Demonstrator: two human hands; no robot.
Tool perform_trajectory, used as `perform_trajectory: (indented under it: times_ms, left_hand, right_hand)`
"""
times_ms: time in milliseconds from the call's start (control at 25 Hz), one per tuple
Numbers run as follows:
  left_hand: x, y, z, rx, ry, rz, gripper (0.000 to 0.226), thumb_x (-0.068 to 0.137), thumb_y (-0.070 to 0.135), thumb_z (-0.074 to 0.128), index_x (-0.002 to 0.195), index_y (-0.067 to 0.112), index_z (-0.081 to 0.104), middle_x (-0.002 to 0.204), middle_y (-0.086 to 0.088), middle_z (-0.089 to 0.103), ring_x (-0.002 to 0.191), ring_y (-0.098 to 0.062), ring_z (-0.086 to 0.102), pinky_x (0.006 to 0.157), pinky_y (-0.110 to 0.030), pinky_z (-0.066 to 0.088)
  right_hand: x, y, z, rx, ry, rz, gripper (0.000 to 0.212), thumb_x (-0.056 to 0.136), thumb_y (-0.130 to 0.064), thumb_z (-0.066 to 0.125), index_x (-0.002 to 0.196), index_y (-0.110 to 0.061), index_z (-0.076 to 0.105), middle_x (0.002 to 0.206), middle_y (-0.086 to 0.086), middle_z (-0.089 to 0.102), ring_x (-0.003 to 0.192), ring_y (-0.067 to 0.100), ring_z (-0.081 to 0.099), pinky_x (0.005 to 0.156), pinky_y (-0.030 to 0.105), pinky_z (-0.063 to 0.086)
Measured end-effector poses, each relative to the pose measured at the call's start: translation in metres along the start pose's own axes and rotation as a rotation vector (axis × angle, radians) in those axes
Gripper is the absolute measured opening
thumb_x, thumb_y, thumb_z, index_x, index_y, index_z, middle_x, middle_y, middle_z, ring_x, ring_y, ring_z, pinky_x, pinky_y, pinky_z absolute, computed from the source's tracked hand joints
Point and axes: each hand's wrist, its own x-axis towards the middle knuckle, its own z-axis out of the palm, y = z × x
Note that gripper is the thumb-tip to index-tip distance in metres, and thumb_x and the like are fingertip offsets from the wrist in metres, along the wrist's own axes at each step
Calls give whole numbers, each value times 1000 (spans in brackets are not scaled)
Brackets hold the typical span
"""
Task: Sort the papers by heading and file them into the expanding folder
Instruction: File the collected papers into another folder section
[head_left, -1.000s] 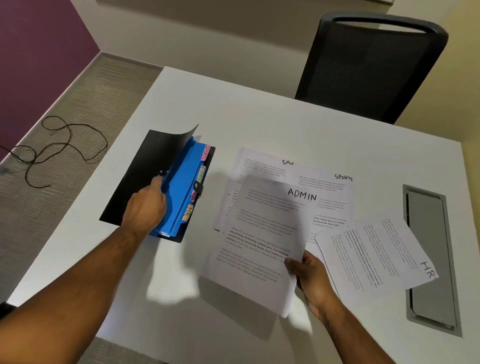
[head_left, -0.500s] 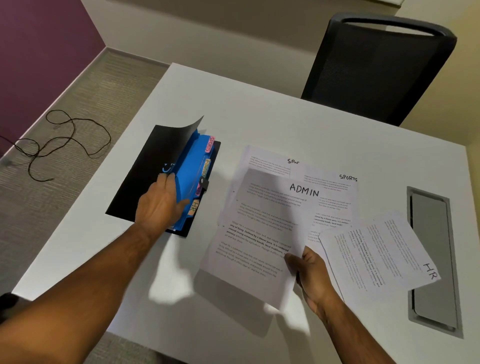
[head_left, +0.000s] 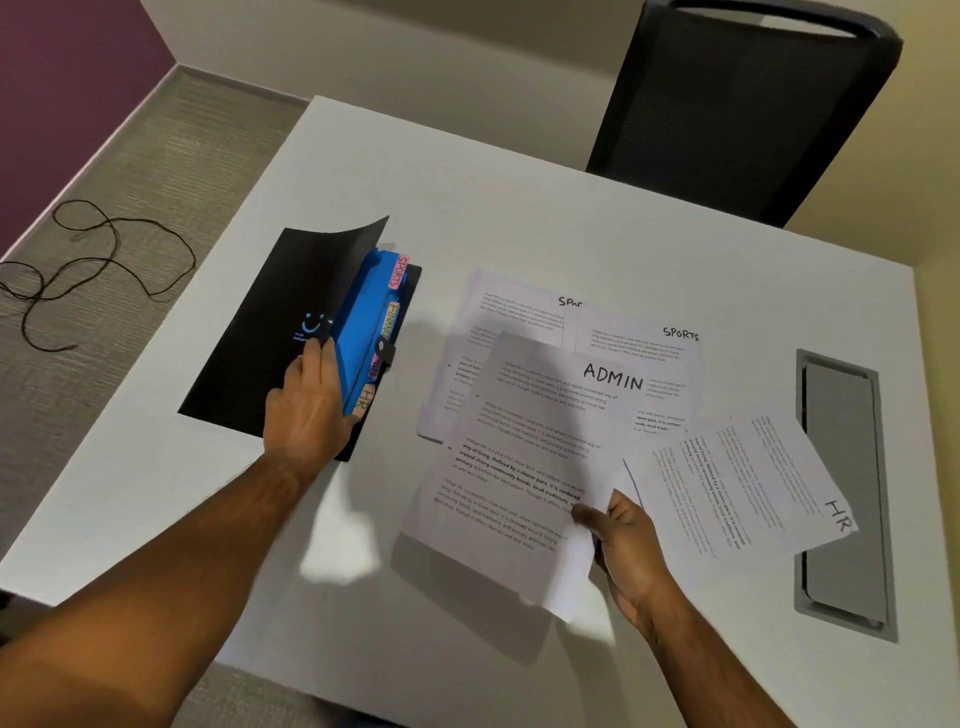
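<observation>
An expanding folder (head_left: 270, 332) lies on the left of the white table, its black flap thrown open to the left. Blue dividers (head_left: 363, 322) stand exposed, with tabs reading SPORTS, FINANCE and HR. My left hand (head_left: 306, 405) presses on the near end of the dividers, fingers spread against them. My right hand (head_left: 623, 540) pinches the lower right corner of a sheet headed ADMIN (head_left: 524, 457), lifted a little above the table. Under it lie two sheets headed SPORTS (head_left: 639, 343). A sheet headed HR (head_left: 737, 483) lies turned sideways to the right.
A grey cable hatch (head_left: 841, 493) is set into the table at the right, partly under the HR sheet. A black mesh chair (head_left: 743, 104) stands at the far edge. A dark cord (head_left: 93, 260) lies looped on the carpet to the left.
My left hand has slid from the open flap onto the near end of the blue dividers. The ADMIN sheet stays in my right hand, about where it was.
</observation>
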Motion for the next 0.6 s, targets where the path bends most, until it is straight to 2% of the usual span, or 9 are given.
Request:
perform_trajectory:
  times_ms: [40, 80, 160, 280, 360, 600]
  left_hand:
    - [0, 0, 0, 3, -4, -5, 114, 62, 33, 95, 148, 6, 26, 146, -18, 38, 124, -36, 54, 79, -52, 60]
    - [-1, 1, -2, 5, -2, -8, 113, 62, 30, 95, 148, 6, 25, 148, -18, 37, 124, -36, 53, 80, -52, 60]
    - [0, 2, -5, -14, 11, -15, 108, 68, 24, 91, 150, 6, 24, 149, -17, 35, 123, -35, 53, 82, -50, 60]
    - [2, 4, -14, -68, 36, -26, 97, 76, 19, 85, 150, 6, 23, 151, -17, 33, 122, -35, 54, 86, -48, 59]
    - [3, 3, -20, -75, 40, -38, 96, 76, 18, 83, 150, 7, 23, 151, -16, 32, 122, -35, 54, 87, -48, 58]
    - [3, 1, -26, -91, 36, -32, 102, 73, 2, 83, 154, 5, 22, 152, -16, 30, 122, -35, 55, 91, -47, 59]
  right_hand:
    - [1, 1, -2, -7, 15, 7, 22, 93, -14, 74, 111, -2, 69, 103, 8, 78, 88, 37, 71, 83, 34, 56]
    - [1, 1, -3, -9, 21, 9, 16, 95, -10, 72, 110, -3, 70, 103, 8, 79, 89, 37, 72, 83, 34, 57]
    - [0, 1, -5, -19, 10, 7, 23, 99, 4, 60, 116, -7, 71, 112, 7, 80, 105, 35, 75, 97, 43, 57]
    - [1, 0, -7, -26, -8, 10, 31, 100, 6, 56, 122, -10, 71, 119, 9, 78, 113, 39, 72, 108, 55, 51]
    - [1, -2, -9, -15, -17, 11, 35, 100, 8, 54, 126, -10, 69, 121, 9, 77, 114, 34, 73, 109, 55, 51]
    - [-3, -6, -11, 12, -21, 25, 35, 100, 9, 52, 126, -7, 69, 119, 12, 77, 108, 34, 75, 103, 54, 55]
